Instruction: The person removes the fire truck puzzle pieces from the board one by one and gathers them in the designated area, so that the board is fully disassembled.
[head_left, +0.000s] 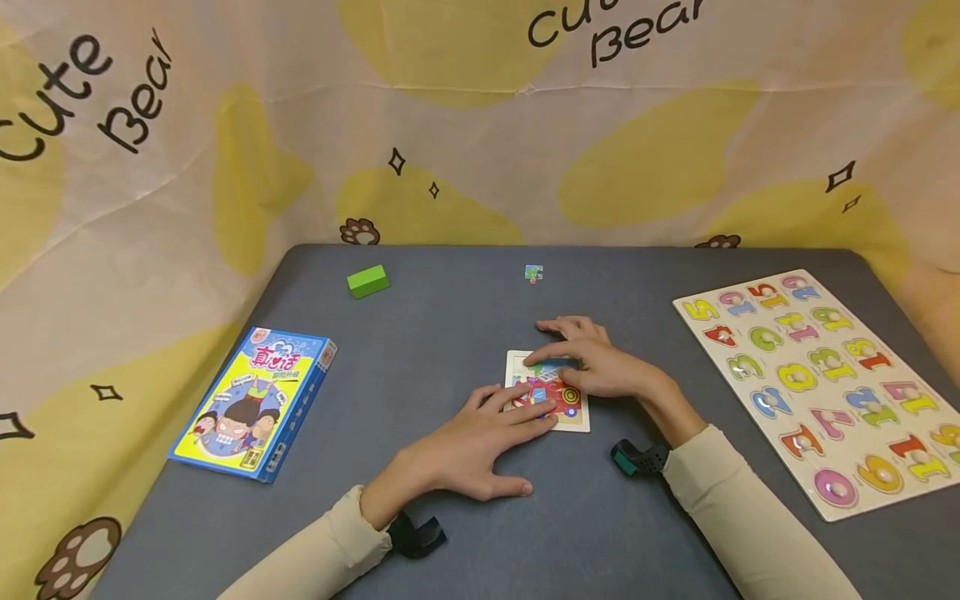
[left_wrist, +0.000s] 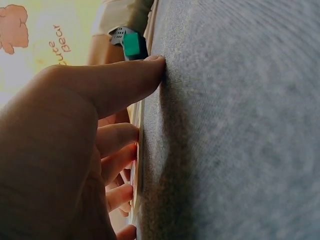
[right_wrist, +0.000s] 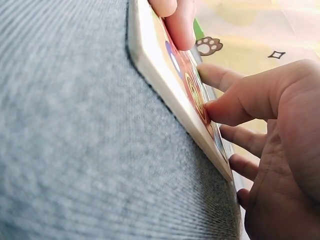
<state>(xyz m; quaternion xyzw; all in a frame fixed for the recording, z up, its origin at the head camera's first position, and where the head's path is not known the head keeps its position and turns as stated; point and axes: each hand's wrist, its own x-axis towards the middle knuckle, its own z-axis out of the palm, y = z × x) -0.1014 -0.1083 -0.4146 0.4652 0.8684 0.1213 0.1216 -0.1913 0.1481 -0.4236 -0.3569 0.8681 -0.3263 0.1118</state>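
Note:
A small jigsaw puzzle (head_left: 573,410) in a pale frame lies flat on the dark table, showing a red vehicle-like picture. Spread fingers of my left hand (head_left: 476,446) rest on its left side; in the left wrist view that hand's thumb (left_wrist: 125,82) touches the table apart from the frame. My right hand (head_left: 603,364) is over the upper right part. In the right wrist view its thumb (right_wrist: 240,106) presses the picture while the other fingers reach over the far side. Both hands hide part of the picture. Farther back lies one loose puzzle piece (head_left: 533,272).
On the left stands a blue and yellow box (head_left: 251,400) lying flat, with a green block (head_left: 368,282) behind it. A large number board (head_left: 780,417) with knobbed pieces covers the right side. A printed cloth (head_left: 465,125) hangs behind the table (head_left: 442,333).

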